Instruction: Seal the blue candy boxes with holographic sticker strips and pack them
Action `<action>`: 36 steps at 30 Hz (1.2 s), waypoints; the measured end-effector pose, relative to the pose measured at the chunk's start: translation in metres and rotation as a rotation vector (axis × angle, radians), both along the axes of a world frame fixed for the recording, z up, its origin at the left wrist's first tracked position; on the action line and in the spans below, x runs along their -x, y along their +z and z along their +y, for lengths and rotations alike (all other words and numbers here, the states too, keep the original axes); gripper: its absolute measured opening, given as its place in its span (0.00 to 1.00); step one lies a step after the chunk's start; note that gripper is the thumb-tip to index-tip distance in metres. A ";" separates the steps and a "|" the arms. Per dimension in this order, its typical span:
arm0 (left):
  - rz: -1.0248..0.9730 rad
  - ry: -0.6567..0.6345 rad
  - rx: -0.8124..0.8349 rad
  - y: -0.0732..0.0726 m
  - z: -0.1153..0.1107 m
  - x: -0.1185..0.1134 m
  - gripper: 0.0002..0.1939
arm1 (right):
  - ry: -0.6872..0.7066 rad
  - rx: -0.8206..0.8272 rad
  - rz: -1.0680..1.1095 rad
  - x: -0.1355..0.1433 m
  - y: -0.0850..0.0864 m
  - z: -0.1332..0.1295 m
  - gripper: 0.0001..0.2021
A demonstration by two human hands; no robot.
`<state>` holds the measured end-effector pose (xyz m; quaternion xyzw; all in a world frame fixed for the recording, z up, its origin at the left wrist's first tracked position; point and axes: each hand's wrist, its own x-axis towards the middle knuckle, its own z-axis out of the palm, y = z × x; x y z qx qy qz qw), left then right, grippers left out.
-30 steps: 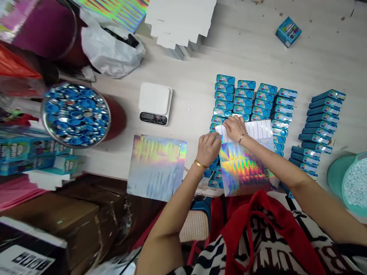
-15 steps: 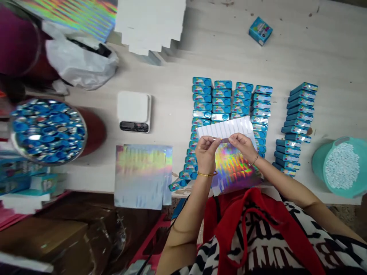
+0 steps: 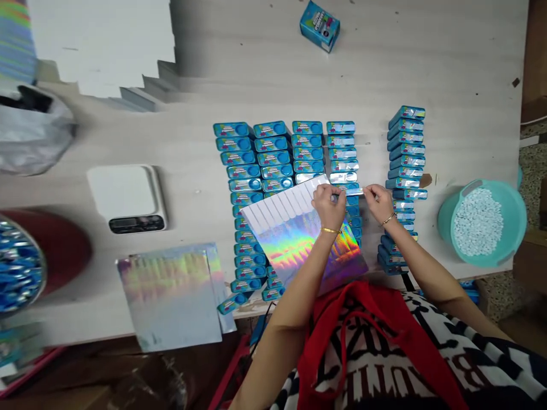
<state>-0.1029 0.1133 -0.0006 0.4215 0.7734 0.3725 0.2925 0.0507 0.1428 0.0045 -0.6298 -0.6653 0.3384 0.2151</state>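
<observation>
A narrow shiny sticker strip [image 3: 354, 192] stretches between my two hands. My left hand [image 3: 329, 209] is closed, pinching the strip's left end at the fingertips. My right hand [image 3: 379, 205] pinches the other end between thumb and finger. Beneath my left hand slants a rainbow-foil sticker sheet [image 3: 294, 242], its upper part showing white strips; whether the left fingers also grip it is hidden. The sheet covers part of several columns of small blue tins [image 3: 273, 143] standing on edge. Right of my right hand runs another column of blue tins [image 3: 405, 151].
A turquoise basket [image 3: 448, 219] of white pellets stands at the right. One blue box [image 3: 319, 25] lies at the far side. Leftward are a white scale [image 3: 123, 191], more foil sheets [image 3: 171, 302], flat white cartons [image 3: 102, 45] and a red bucket [image 3: 64, 253] of blue pieces.
My view has shifted right. My hands have moved apart sideways, with the sticker strip now stretched between them. The sheet has tilted and extends left of my left hand.
</observation>
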 end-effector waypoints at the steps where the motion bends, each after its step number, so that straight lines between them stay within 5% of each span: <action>1: 0.042 -0.014 0.023 -0.001 0.003 -0.002 0.06 | 0.008 0.005 -0.027 -0.002 -0.004 0.004 0.18; 10: 0.240 -0.095 0.117 -0.007 0.013 -0.006 0.05 | 0.103 0.024 -0.180 -0.006 -0.021 0.015 0.16; 16: 0.289 -0.111 0.203 -0.005 0.016 -0.007 0.05 | 0.075 0.075 -0.097 -0.007 -0.043 0.010 0.15; 20: 0.299 -0.039 0.236 0.000 0.017 -0.003 0.21 | -0.026 0.053 0.011 -0.007 -0.051 -0.005 0.22; 26: 0.303 -0.023 0.255 0.002 0.017 -0.006 0.23 | 0.191 0.100 -0.151 0.000 -0.043 -0.032 0.27; 31: 0.265 -0.038 0.222 0.002 0.017 -0.005 0.20 | 0.288 0.180 -0.382 -0.003 -0.031 -0.025 0.28; 36: 0.192 0.051 0.001 0.006 -0.025 0.056 0.14 | 0.172 -0.010 -0.154 -0.002 -0.009 -0.028 0.22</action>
